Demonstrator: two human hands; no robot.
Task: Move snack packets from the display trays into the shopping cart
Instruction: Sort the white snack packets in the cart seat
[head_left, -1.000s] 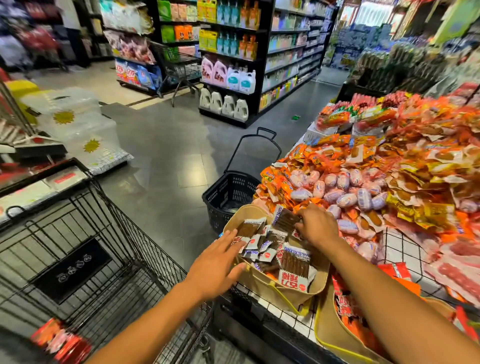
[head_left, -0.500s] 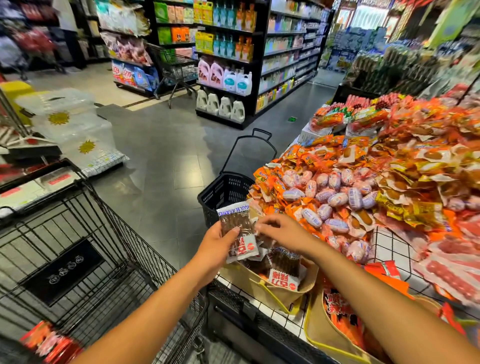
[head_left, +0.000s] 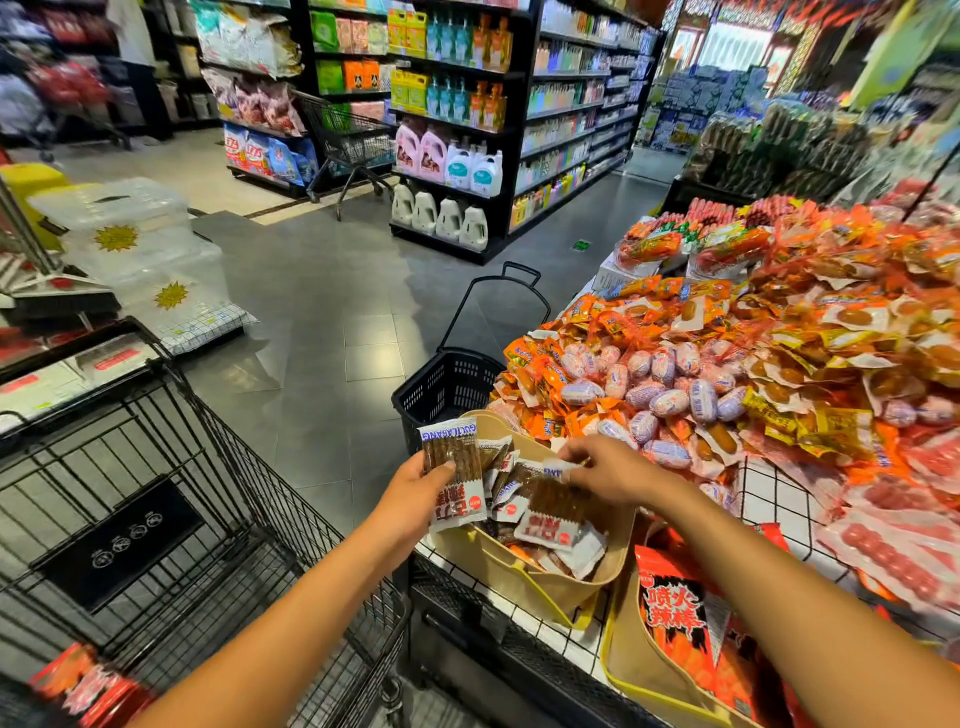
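My left hand (head_left: 415, 499) grips a brown-and-white snack packet (head_left: 453, 470) upright at the left rim of a tan display tray (head_left: 519, 582) full of similar packets. My right hand (head_left: 613, 470) reaches over the tray and pinches the white top edge of another brown packet (head_left: 558, 501) lying in it. The black wire shopping cart (head_left: 218, 519) stands at lower left, with red packets (head_left: 83, 686) on its floor. A second tan tray (head_left: 639, 670) at lower right holds red-orange packets.
A black hand basket (head_left: 447, 384) with a raised handle stands on the floor beyond the tray. Heaps of orange and pink snack packets (head_left: 727, 364) cover the display table to the right. Dark shelves with bottles (head_left: 467, 130) stand across the grey aisle.
My left hand picked a packet out of the tray and lifted it upright. My right hand shifted from the tray's far edge to pinch another packet in it.
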